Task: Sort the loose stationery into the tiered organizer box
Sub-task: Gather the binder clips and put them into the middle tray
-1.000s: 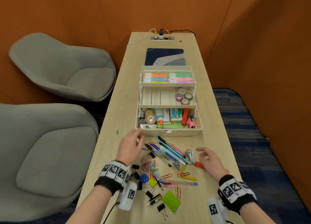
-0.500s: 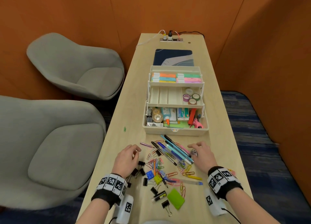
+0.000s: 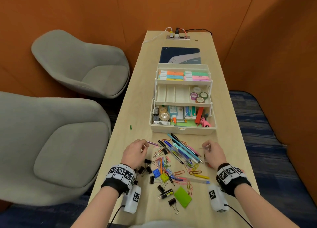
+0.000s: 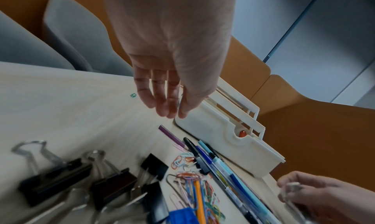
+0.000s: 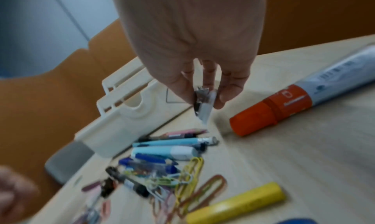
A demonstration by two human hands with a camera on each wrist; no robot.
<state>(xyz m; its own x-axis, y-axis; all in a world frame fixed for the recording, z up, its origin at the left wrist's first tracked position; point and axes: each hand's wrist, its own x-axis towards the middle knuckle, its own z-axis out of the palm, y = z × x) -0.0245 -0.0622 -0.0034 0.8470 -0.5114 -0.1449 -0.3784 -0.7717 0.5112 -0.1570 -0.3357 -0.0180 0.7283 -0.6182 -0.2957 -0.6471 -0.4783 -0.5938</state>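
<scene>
Right wrist view: a small metal item [image 5: 202,102] is pinched by the right hand [image 5: 188,40]; the left hand [image 4: 170,51], relaxed, holds nothing; placement in the organizer box [image 3: 182,97] is judged next.

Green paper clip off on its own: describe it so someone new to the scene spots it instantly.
Start at the cream tiered organizer box in the middle of the long wooden table. Look left of its lowest tier, near the table's left edge, beside the grey chairs. The green paper clip lies alone on bare wood, well apart from the heap of clips between the hands.
</scene>
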